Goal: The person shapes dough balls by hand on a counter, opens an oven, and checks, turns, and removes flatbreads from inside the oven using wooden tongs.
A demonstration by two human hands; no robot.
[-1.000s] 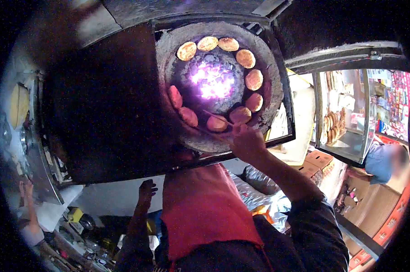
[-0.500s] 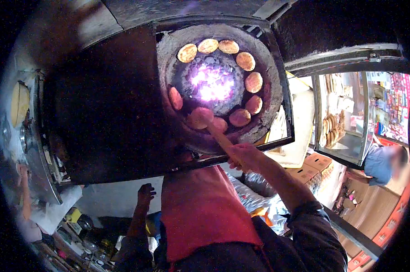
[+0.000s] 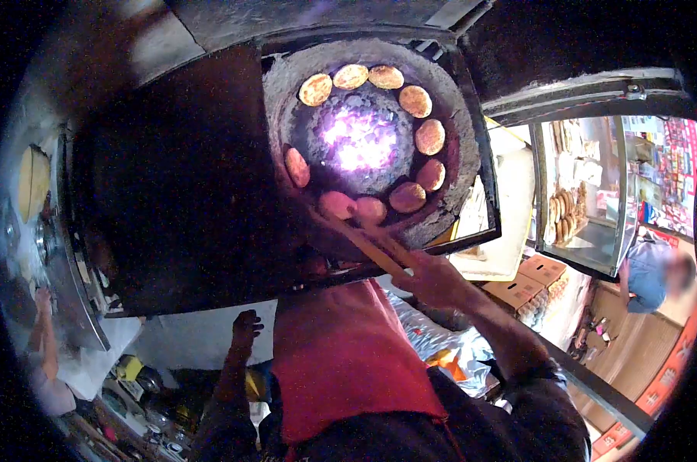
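A round clay oven (image 3: pixel 448 165) glows with embers (image 3: pixel 360 138) at its centre. Several browned flatbreads (image 3: pixel 415 100) cling in a ring to its inner wall. My right hand (image 3: pixel 434 279) is shut on long wooden sticks (image 3: pixel 367 242), just outside the near rim. The sticks reach into the oven, and their tips touch a flatbread (image 3: pixel 337 204) on the near wall. My left hand (image 3: pixel 246 323) hangs low beside my red apron (image 3: pixel 340 362), against a white counter edge. It is dark and small, and its fingers are unclear.
A dark metal oven top (image 3: pixel 179 177) spreads to the left. At right stand a glass case (image 3: pixel 583 192) holding breads and cardboard boxes (image 3: pixel 529 281). A person in blue (image 3: pixel 647 271) stands far right. Another person's arm (image 3: pixel 44 346) shows at far left.
My right hand has drawn back from the oven rim toward my body. The sticks now reach further in, and the flatbread at their tips has shifted on the near wall.
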